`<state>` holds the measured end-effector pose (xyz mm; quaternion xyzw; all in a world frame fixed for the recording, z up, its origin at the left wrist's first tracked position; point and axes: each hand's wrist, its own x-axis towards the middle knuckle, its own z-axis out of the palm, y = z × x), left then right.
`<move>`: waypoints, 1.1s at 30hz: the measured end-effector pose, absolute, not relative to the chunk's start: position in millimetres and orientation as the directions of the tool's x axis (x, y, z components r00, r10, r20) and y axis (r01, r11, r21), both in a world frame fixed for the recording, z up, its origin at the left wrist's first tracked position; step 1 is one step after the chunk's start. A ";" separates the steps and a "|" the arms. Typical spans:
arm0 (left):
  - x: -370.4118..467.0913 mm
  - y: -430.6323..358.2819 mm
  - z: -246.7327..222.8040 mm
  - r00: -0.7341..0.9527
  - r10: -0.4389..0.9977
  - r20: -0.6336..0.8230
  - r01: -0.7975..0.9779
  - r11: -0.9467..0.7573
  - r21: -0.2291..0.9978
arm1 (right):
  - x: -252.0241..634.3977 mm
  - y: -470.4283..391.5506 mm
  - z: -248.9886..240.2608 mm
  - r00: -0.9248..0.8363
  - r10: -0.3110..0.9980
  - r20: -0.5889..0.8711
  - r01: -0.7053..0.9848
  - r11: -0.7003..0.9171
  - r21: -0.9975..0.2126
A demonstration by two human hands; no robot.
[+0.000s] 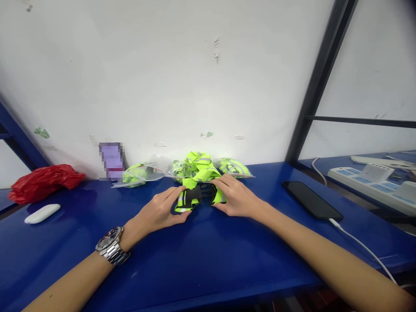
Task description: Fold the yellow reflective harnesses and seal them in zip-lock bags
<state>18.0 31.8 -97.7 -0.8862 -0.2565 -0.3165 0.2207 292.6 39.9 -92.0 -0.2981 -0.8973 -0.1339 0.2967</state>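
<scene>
A neon-yellow reflective strap [200, 167] with silver stripes lies heaped before me, its two ends reaching toward my hands. My left hand [165, 206] pinches a black buckle half [193, 197] at one end, thumb below and fingers above. The black pronged buckle half [206, 190] points left from my right hand [232, 195], whose thumb and fingers grip it together with the strap end. Between the two halves a small gap seems to show; whether the prong tips touch the socket I cannot tell.
Clear bags of neon straps lie left [138, 174] and right [234, 167] of the heap, by the wall. A pixelated phone [112, 161] leans there. A red plastic bag [47, 182] and white case [42, 213] are left; a black phone [312, 199] with cable and a power strip [373, 184] are right.
</scene>
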 end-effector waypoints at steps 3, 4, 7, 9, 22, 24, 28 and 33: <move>17.5 31.5 -98.1 0.680 0.319 0.660 0.589 -0.774 -0.232 | 291.7 39.0 -92.3 -0.660 0.450 0.601 0.617 0.781 0.093; 17.5 31.2 -98.5 0.686 0.319 0.653 0.586 -0.774 -0.237 | 291.1 38.4 -92.3 -0.670 0.447 0.593 0.616 0.780 0.109; 17.3 30.8 -100.4 0.703 0.310 0.641 0.578 -0.774 -0.260 | 289.0 36.1 -92.4 -0.699 0.437 0.566 0.607 0.781 0.146; 17.2 30.7 -101.4 0.704 0.302 0.643 0.580 -0.767 -0.275 | 288.1 35.0 -93.0 -0.698 0.439 0.565 0.604 0.785 0.137; 25.0 21.3 -95.8 0.755 0.319 0.573 0.548 -0.786 -0.284 | 278.0 28.8 -96.3 -0.715 0.392 0.579 0.540 0.835 0.102; 25.8 23.2 -96.3 0.751 0.332 0.571 0.555 -0.786 -0.274 | 277.6 27.9 -94.3 -0.711 0.406 0.574 0.549 0.831 0.091; 31.4 20.7 -92.7 0.715 0.349 0.606 0.608 -0.738 -0.293 | 277.4 27.9 -89.9 -0.659 0.447 0.605 0.583 0.811 0.036; 53.3 1.9 -88.8 0.787 0.115 0.606 0.470 -0.748 -0.468 | 278.1 30.7 -85.2 -0.445 0.532 0.721 0.573 0.788 -0.228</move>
